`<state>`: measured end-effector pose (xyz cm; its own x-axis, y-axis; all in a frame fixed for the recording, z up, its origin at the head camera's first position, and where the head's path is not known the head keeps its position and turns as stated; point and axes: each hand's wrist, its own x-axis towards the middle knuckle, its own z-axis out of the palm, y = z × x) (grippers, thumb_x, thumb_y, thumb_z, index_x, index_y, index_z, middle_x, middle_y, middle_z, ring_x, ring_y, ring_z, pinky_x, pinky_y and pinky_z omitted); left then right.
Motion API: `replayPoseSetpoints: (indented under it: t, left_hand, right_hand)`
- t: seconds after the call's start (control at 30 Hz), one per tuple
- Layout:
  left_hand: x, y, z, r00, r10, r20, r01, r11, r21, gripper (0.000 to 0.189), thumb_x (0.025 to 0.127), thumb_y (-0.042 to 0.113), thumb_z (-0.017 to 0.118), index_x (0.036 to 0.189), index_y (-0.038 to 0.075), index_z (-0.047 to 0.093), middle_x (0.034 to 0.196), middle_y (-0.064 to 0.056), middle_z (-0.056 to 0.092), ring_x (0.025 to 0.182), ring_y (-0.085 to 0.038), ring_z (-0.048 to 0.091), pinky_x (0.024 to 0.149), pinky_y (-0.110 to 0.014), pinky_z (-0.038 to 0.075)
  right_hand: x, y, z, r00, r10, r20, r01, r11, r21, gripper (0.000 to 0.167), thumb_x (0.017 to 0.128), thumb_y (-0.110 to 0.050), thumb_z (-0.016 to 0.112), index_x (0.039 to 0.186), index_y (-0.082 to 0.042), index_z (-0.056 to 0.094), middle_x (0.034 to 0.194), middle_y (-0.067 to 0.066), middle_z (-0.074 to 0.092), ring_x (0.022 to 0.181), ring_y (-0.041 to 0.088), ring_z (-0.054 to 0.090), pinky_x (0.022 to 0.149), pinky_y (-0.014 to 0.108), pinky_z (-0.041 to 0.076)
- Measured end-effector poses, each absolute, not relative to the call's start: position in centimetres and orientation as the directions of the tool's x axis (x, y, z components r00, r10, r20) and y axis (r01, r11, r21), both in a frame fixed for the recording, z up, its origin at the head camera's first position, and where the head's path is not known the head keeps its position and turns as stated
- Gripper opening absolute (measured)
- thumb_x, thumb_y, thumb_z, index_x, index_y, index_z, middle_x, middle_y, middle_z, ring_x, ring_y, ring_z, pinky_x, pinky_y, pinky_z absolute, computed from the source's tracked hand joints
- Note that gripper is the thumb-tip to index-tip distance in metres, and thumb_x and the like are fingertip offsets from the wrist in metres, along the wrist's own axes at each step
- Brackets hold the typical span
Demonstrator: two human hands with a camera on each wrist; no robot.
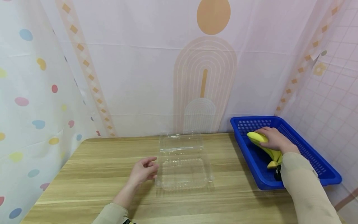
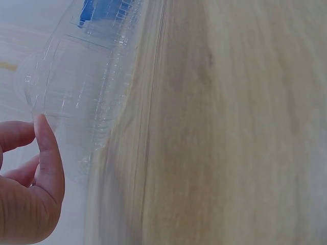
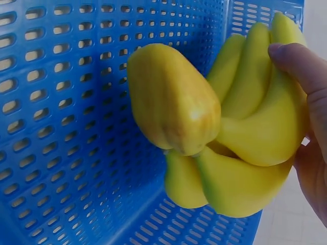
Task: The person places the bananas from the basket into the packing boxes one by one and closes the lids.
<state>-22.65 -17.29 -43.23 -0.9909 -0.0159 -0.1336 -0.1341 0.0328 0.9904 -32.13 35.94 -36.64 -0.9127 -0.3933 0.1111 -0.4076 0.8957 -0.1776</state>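
Observation:
A bunch of bananas (image 1: 269, 151) is in my right hand (image 1: 275, 138), inside the blue basket (image 1: 247, 161). In the right wrist view the thumb (image 3: 299, 64) lies along one banana, and the thick yellow-brown stem end (image 3: 171, 97) points toward the camera. Towards the middle of the table a clear plastic container (image 1: 184, 174) lies with its lid (image 1: 181, 143) folded back. My left hand (image 1: 144, 170) is at the container's left edge. Thumb and forefinger pinch the rim of the clear container (image 2: 66, 76) in the left wrist view.
The basket has slotted walls and stands at the back right of the wooden table (image 1: 112, 165). A patterned curtain (image 1: 139, 77) hangs along the table's back, with further printed cloth on both sides. A small black item (image 1: 278, 173) shows by the right sleeve.

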Motion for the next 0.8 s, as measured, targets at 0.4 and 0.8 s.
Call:
replayPoseSetpoints:
  t: [0.4,0.8]
  left_hand:
    - [-22.6,-17.2,-43.3,-0.991,-0.020,-0.132,-0.132,0.026,0.991,0.048,0.091,-0.007,0.064,0.136,-0.012,0.049,0.096,-0.009,0.057,0.077,-0.019,0.063,0.062,-0.023,0.058]
    - [-22.8,-17.1,-43.2,-0.991,-0.019,-0.132,-0.133,0.032,0.991,0.047,0.091,-0.007,0.064,0.135,-0.011,0.050,0.096,-0.009,0.057,0.078,-0.019,0.063,0.063,-0.023,0.058]
  right_hand:
    - [-32.0,36.3,-36.1,-0.922,-0.357,0.150,-0.381,0.907,-0.181,0.050,0.089,-0.018,0.070,0.132,0.004,0.057,0.129,0.031,0.052,0.113,0.049,0.046,0.092,0.065,0.042]
    - [-31.9,36.7,-34.9,-0.924,-0.340,0.174,-0.371,0.907,-0.198,0.051,0.091,-0.019,0.068,0.135,0.005,0.054,0.133,0.032,0.048,0.116,0.050,0.042,0.095,0.066,0.038]
